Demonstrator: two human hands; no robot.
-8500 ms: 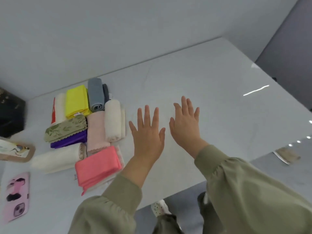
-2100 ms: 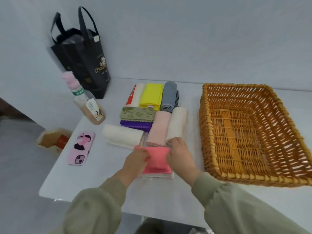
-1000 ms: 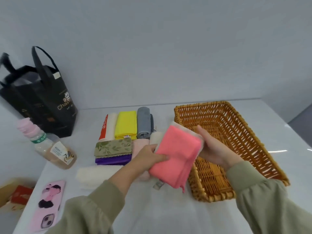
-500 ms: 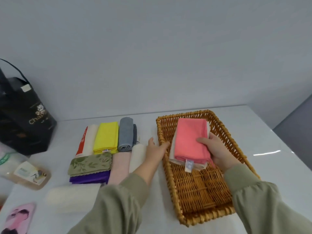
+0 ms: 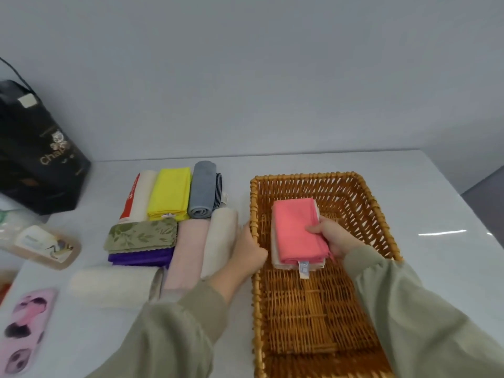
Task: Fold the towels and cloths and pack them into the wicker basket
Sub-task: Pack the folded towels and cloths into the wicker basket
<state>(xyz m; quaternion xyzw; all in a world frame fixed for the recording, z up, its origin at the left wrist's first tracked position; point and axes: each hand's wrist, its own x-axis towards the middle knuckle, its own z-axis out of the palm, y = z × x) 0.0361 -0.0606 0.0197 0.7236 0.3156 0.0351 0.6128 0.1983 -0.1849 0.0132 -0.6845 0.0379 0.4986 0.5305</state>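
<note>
The wicker basket [image 5: 362,197] stands on the white table at the right. A folded coral-pink towel [image 5: 296,227] with a cream layer under it lies inside, against the basket's left wall. My right hand [image 5: 334,237] grips the towel's right edge, thumb on top. My left hand [image 5: 249,251] holds the basket's left rim. To the left of the basket lie several folded and rolled cloths: yellow [image 5: 170,193], grey roll [image 5: 203,189], green leaf-patterned [image 5: 141,236], purple [image 5: 141,259], pale pink [image 5: 188,252], cream rolls [image 5: 221,236].
A black paper bag [image 5: 35,159] stands at the back left. A lotion bottle [image 5: 41,245] lies on its side near the left edge, and a pink phone [image 5: 23,330] lies at the front left. White table surface [image 5: 436,214] shows to the right of the basket.
The pink towel went from the table into the basket, and now lies lower and flatter there. My left hand has closed on the basket's rim.
</note>
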